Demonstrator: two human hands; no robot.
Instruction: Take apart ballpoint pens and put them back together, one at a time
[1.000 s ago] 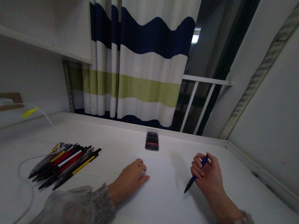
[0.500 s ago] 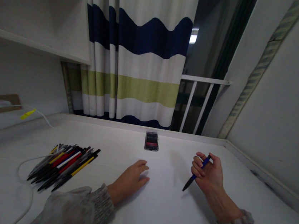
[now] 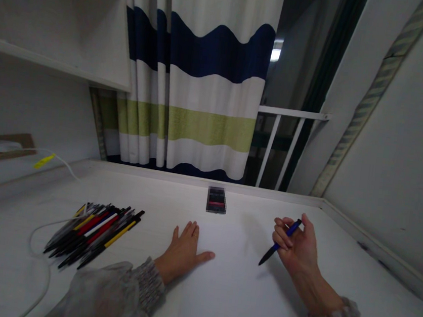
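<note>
1 pen (image 3: 271,251) gripped in r hand (image 3: 302,250), tip end down-left of grip, over paper (image 3: 230,293). vs 0.5 s ago: l hand (image 3: 179,255), holding nothing, now fans its fingers wider, thumb over paper's l edge; prob. steadies it better.

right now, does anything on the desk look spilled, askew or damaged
Nothing looks spilled. The white cable curves loosely beside the pen pile, one stretch seeming to run onto it, which looks untidy. Dark marks along the right edge of the desk look odd too, possibly scuffs.
</note>
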